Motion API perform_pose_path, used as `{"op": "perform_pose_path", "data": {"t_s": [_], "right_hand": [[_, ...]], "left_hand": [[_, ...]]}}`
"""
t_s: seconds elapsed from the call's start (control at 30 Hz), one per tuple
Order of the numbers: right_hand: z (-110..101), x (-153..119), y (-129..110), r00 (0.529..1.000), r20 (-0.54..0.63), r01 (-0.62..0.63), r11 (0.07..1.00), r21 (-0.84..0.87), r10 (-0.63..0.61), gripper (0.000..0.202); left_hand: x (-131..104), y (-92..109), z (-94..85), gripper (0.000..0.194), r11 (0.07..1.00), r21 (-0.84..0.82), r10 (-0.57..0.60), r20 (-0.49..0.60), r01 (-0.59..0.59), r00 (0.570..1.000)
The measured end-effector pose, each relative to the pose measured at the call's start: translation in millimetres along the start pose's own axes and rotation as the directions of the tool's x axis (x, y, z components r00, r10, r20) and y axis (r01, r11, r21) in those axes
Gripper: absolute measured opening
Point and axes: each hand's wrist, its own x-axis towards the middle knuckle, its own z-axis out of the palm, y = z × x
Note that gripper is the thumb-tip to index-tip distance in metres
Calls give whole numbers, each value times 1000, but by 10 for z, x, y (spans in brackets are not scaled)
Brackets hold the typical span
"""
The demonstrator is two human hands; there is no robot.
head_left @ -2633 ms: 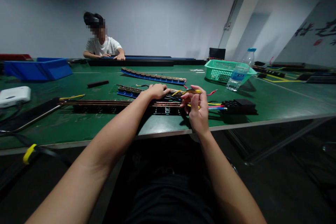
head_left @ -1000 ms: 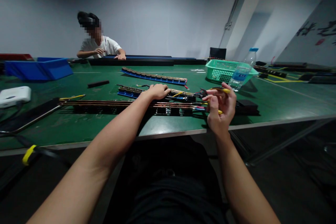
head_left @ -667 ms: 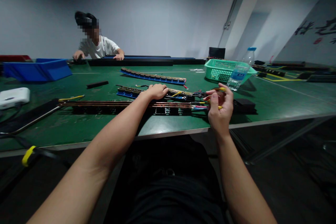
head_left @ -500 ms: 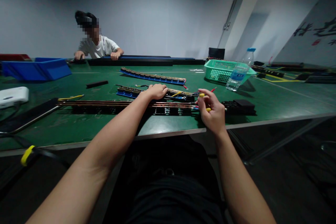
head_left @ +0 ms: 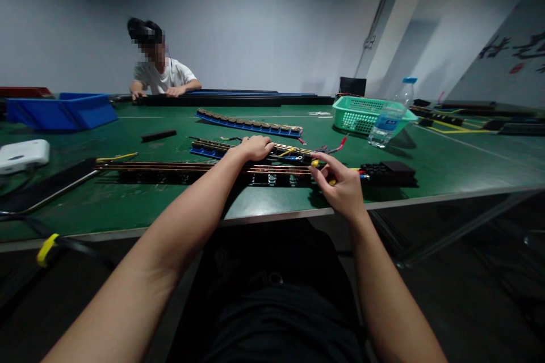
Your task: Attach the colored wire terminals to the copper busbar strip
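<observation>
My left hand (head_left: 256, 148) rests with curled fingers over the middle of the long black rail with copper strips (head_left: 183, 168) and a shorter blue-based strip (head_left: 208, 151) behind it. What it grips, if anything, is hidden. Near the rail's right part, my right hand (head_left: 340, 181) is closed around a small tool with yellow tips or handles (head_left: 314, 163), seen between thumb and fingers. Wires with a red end (head_left: 343, 142) lie just behind this hand. A black block (head_left: 389, 173) sits to the right of it.
Another blue-based strip (head_left: 251, 125) lies farther back. A green basket (head_left: 357, 116) and a water bottle (head_left: 385, 125) stand at back right, a blue bin (head_left: 63, 113) and white device (head_left: 23, 156) at left. A person (head_left: 164, 76) works across the table (head_left: 447, 164).
My right hand has shifted slightly left along the rail with the yellow tool, uncovering wires to its right. My left hand stays in place. The person's hands across the table have moved.
</observation>
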Motion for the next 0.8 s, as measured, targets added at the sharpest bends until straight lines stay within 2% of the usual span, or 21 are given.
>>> {"op": "perform_pose_path", "data": {"t_s": [0.13,0.23,0.37,0.47,0.6,0.8], "right_hand": [[8,-14,-32,986,-119,-104,988,117,118,34],[11,-14,-55,955,-226,-154,971,182,194,35],[24,4,-52,905,-346,-165,955,249,246,32],[33,20,-17,890,-378,-130,938,320,253,30],[38,-16,12,924,-353,-22,942,335,147,32],[38,-296,-65,948,-277,214,956,201,-154,68]], "left_hand": [[-12,-4,-19,54,1000,-19,-3,10,4,1000],[-24,-8,-40,56,999,-42,-4,19,5,1000],[-4,-54,-45,56,995,-97,17,25,-15,1000],[29,-114,-31,53,989,-136,59,22,-55,998],[45,-177,-31,55,969,-222,118,29,-109,993],[-39,-182,-114,54,926,-356,150,50,-123,987]]}}
